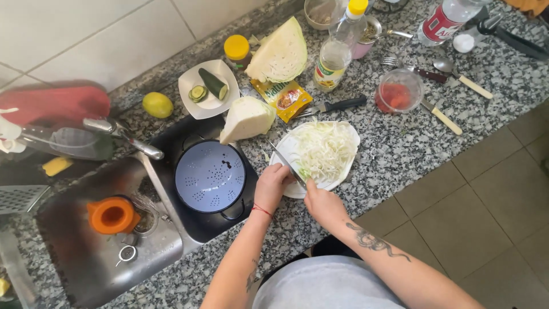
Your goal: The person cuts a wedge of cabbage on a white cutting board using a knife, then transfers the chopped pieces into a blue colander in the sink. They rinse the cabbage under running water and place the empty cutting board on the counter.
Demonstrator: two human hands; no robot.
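Sink side: orange cup (pixel 112 215) in the steel basin, pale blue colander (pixel 210 176) sitting over a black pot just right of it. Lemon (pixel 157 105) near the wall, one.

Left hand (pixel 272 184) curled down at the near-left rim of the white plate (pixel 293 191), fingertips pinning a small bit of cabbage. Right hand (pixel 322 203) closed round the handle of a knife (pixel 287 165), blade angled up-left across the plate, edge right beside the left fingertips (close enough that I can't tell whether they touch).

Shredded cabbage (pixel 325 149) is heaped on that plate, centre to far side. My read: light, loose, springy strands that scatter easily, so scoop from under or move the whole plate by the rim. The bit under the fingers looks small and likely slick.

Uncut pieces: two wedges, the smaller wedge (pixel 246 118) just left of the plate, the big wedge (pixel 279 52) behind. Dense, firm, probably heaviest at the core; grip by the rounded back.

Further right: small plate with cucumber (pixel 213 83), one yellow-lidded jar (pixel 237 48), two bottles, one red-filled tub (pixel 398 91), a second knife (pixel 337 105) lying loose behind the plate.
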